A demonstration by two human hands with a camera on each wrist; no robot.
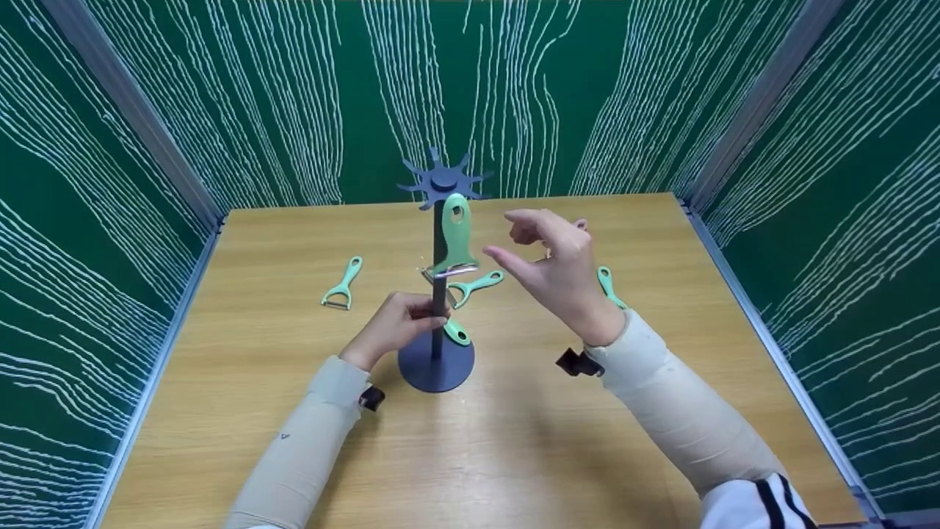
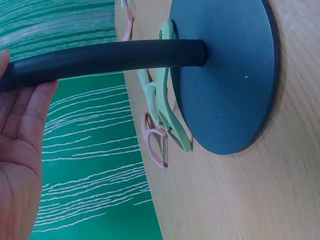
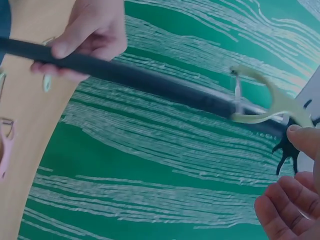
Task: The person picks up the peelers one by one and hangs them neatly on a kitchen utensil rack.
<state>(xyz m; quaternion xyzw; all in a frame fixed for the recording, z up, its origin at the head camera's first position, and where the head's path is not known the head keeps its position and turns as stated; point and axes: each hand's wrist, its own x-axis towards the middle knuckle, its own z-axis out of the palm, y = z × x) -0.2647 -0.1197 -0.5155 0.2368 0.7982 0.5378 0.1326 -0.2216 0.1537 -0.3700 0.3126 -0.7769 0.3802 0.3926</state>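
Note:
A dark stand has a round base (image 1: 433, 376), an upright pole (image 1: 438, 292) and a star-shaped ring of hooks (image 1: 443, 181) at its top. My left hand (image 1: 393, 323) grips the pole at its lower half, thumb and fingers round it. A green Y-shaped peeler (image 1: 457, 231) hangs handle up from a hook on the near side, blade low. To the right of it, slightly apart in the head view, is my right hand (image 1: 562, 268), thumb and fingers spread with nothing between them. In the right wrist view the thumb (image 3: 304, 140) overlaps the peeler's handle end.
Green peelers lie on the wooden table (image 1: 294, 411): one at left (image 1: 344, 285), one behind the pole (image 1: 481, 282), one beside the base (image 1: 457, 333), one at right (image 1: 608, 283). A pink peeler (image 2: 155, 142) lies behind the stand. Green white-streaked walls (image 1: 294, 95) enclose the table.

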